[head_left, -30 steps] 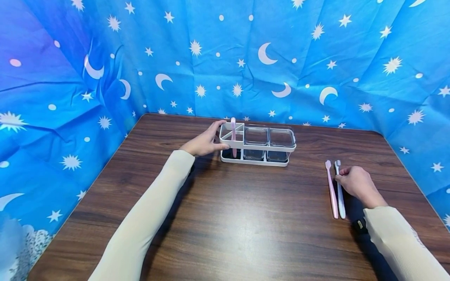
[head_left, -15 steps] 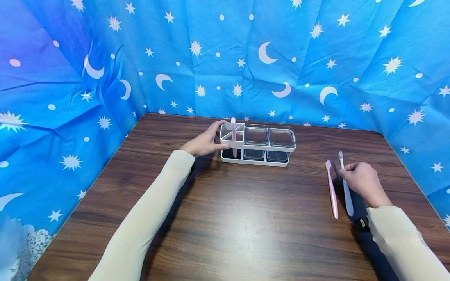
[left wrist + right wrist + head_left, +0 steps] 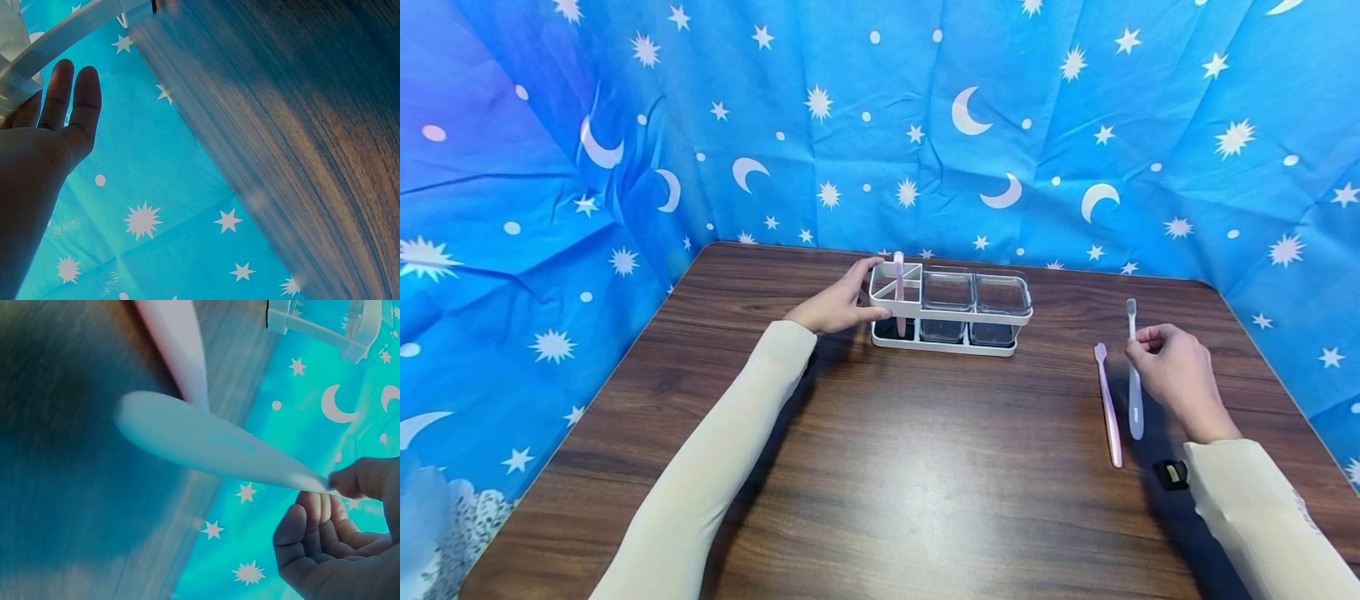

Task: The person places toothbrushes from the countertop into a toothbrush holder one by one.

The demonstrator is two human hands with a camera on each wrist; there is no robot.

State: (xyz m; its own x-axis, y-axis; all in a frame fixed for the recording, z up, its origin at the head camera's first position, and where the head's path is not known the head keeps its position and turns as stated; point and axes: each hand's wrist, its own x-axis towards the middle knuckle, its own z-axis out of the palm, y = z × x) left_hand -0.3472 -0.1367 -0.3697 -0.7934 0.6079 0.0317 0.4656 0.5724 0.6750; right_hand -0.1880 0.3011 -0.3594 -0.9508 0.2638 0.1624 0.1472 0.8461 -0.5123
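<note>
My right hand [image 3: 1176, 375] pinches a white toothbrush [image 3: 1136, 408] between thumb and fingers, its bristle head up and its handle raised off the table. In the right wrist view the white toothbrush handle [image 3: 206, 440] juts out from the fingertips. A pink toothbrush [image 3: 1108, 408] lies on the table just left of it. My left hand [image 3: 838, 304] grips the left end of a white toothbrush holder [image 3: 955, 315], thumb at the front and fingers behind. In the left wrist view two fingers stand free below the holder's rim [image 3: 69, 34]. Another pink toothbrush [image 3: 899, 283] stands upright in the holder's divided left section.
Two clear square cups [image 3: 1000, 293] sit in the middle and right sections of the holder. Underneath is a dark wood-grain table [image 3: 880, 467]. A blue cloth [image 3: 865, 150] with moons and stars hangs behind the table and along its sides.
My right hand has lifted the white toothbrush off the table, away from the pink one, and moved it slightly right and toward the back. The left hand and holder have stayed put.
</note>
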